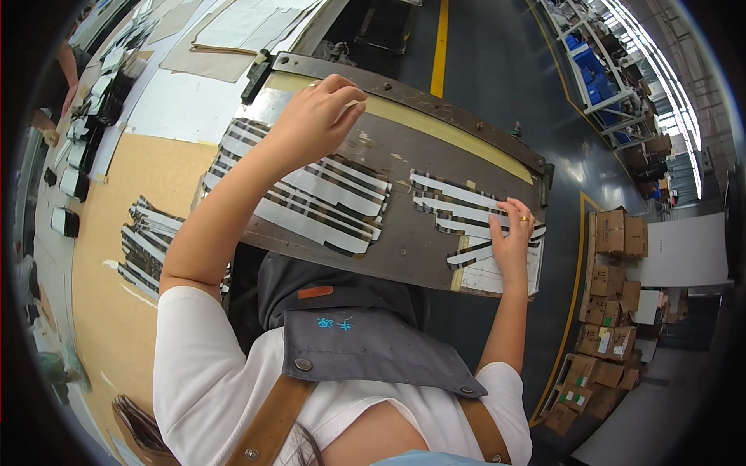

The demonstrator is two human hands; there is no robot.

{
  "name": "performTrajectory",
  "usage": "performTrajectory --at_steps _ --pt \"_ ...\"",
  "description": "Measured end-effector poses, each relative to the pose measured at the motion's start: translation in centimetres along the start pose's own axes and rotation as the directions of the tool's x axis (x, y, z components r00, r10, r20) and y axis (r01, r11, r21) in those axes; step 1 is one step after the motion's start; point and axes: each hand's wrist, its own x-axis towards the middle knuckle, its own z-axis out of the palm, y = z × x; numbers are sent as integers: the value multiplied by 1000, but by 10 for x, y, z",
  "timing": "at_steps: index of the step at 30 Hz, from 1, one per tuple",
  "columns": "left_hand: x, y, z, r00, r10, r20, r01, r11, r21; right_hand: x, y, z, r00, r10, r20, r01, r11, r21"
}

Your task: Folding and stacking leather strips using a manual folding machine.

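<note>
Several cardboard boxes (pixel 610 346), contents hidden, stand to the right of the right hand (pixel 510 239), whose parted thumb and fingers touch dark-banded white strips (pixel 454 208). Left hand (pixel 322 113): fingers curled, over a metal plate (pixel 420 260), near a second strip group (pixel 322 198); whether it pinches anything cannot be told.

Floor (pixel 505 85): dark grey, smooth, with a glossy patch of reflected light toward the far right. Floor marking, far: one straight yellow stripe (pixel 439 46). Floor marking, right: a yellow line (pixel 573 311) that ran beside stacked cardboard boxes (pixel 610 233). White panel (pixel 684 245): stood upright just beyond the boxes. Shelving, far right: a pale-framed rack (pixel 619 101) that held blue bins (pixel 584 58). Lighting: bright white strip lights (pixel 690 124) overhead, far right. Furniture, left: a broad tan tabletop (pixel 101 233).
</note>
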Motion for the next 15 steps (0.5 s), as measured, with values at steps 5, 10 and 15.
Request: performTrajectory --at_steps 5,10,15 --pt "-33 1 -27 994 -112 -14 111 991 -71 36 -130 22 883 -460 90 403 844 354" --pt "-67 7 -49 994 -108 -27 103 984 -143 44 -207 88 708 -707 -1 660 660 360" --pt "-113 13 -55 990 -92 109 113 973 -203 52 -219 98 657 -748 94 733 663 152"
